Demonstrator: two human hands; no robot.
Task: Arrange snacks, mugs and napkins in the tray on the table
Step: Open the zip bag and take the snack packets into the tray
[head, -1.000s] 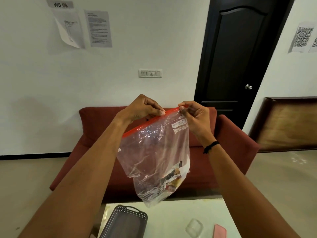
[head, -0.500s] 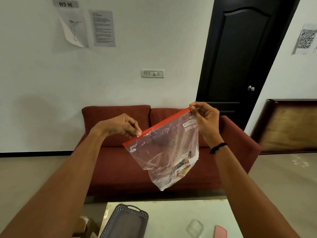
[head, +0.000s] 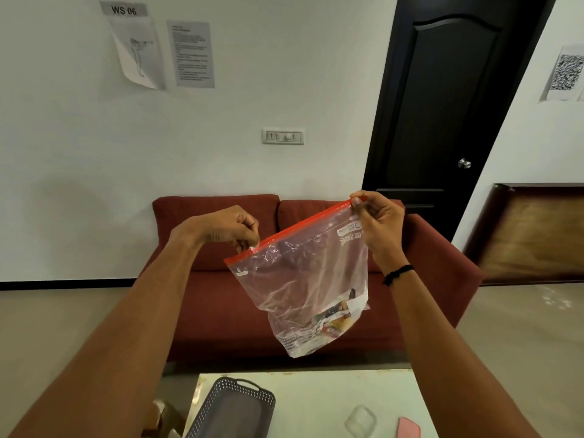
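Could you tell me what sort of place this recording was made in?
Probably a living-room-style space set up as a numbered recording station: a red sofa stands against the wall behind a low pale table, while a "WS 06" sign and a QR-code sheet hang on the walls.

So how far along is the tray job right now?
Nothing looks done: what shows of the grey tray looks empty. In hand: the left hand and right hand hold the red-zip bag, snacks at its bottom. Left: unbagging snacks, loading the tray. No mugs or napkins identifiable.
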